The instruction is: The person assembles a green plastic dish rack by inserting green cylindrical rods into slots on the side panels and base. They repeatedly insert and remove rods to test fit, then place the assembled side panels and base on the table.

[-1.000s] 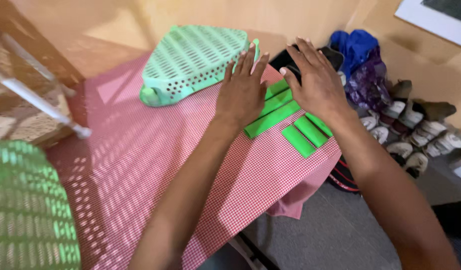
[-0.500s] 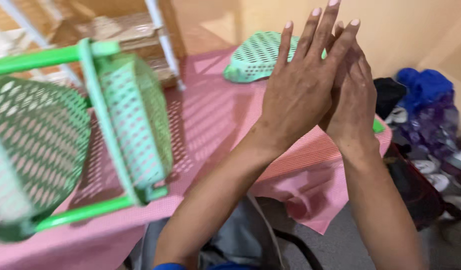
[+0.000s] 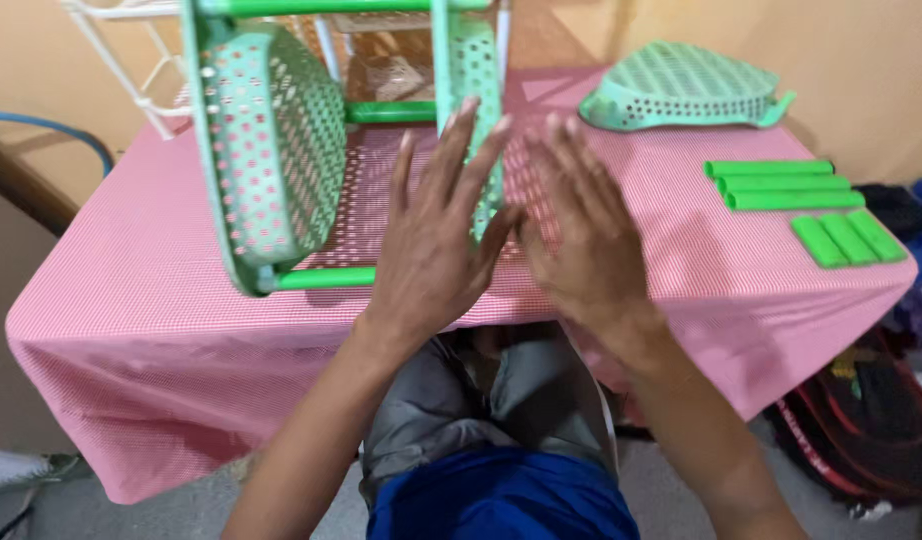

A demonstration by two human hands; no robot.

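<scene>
Left hand: the left hand (image 3: pixel 436 235) is raised flat over the table, fingers spread and straight, holding nothing.
Right hand: the right hand (image 3: pixel 581 235) hovers just beside it, thumbs close together, fingers also spread, grasping nothing; it is slightly blurred.
Rack: a pale green perforated plastic rack with bright green tube rails (image 3: pixel 281 150) lies tipped on its side just beyond the fingertips, not touched as far as can be seen.
Table: a table covered in pink checked cloth (image 3: pixel 161 300) bears everything.
Basket: a pale green perforated plastic basket tray (image 3: pixel 681 90) lies upside down at the far right.
Tubes: three long green plastic tubes (image 3: pixel 776 185) lie side by side, with three short green plastic pieces (image 3: pixel 846 238) just beside them, well apart from both hands.
</scene>
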